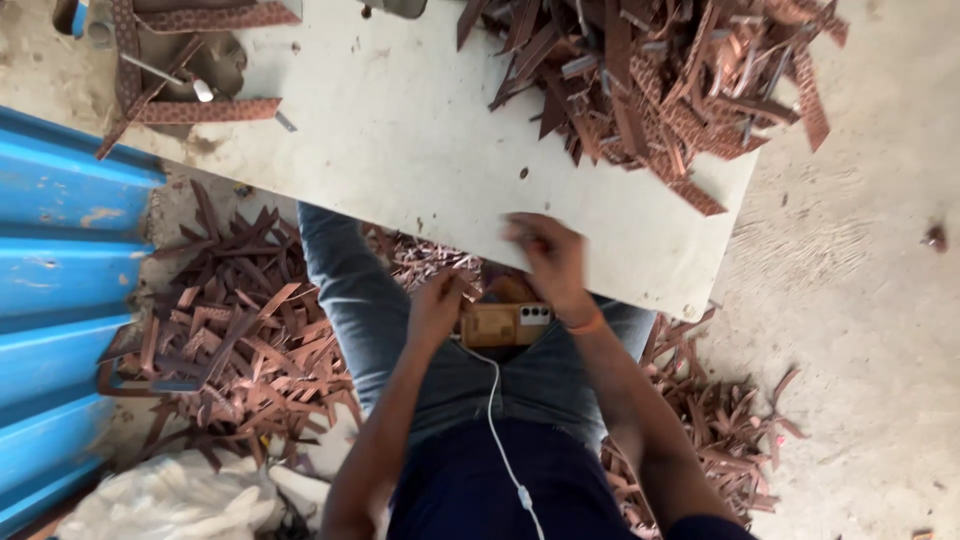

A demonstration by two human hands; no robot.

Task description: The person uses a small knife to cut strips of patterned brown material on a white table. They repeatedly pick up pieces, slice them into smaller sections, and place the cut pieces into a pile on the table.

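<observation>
My right hand [548,262] hovers at the near edge of a white table [400,130], fingers curled and blurred; I cannot see anything held in it. An orange band circles that wrist. Lower down, my left hand [436,305] rests over my lap with fingers closed, touching the left end of a gold phone [505,324] that lies on my jeans. A white cable [497,420] runs from the phone down over my dark shirt. A heap of brown patterned strips [660,80] covers the far right of the table.
Several more brown strips [240,330] litter the floor left of my legs, and others [720,420] to the right. Blue corrugated sheet [55,300] stands at the left. A white sack [170,500] lies at bottom left. Longer strips and a metal tool [185,70] sit on the table's far left.
</observation>
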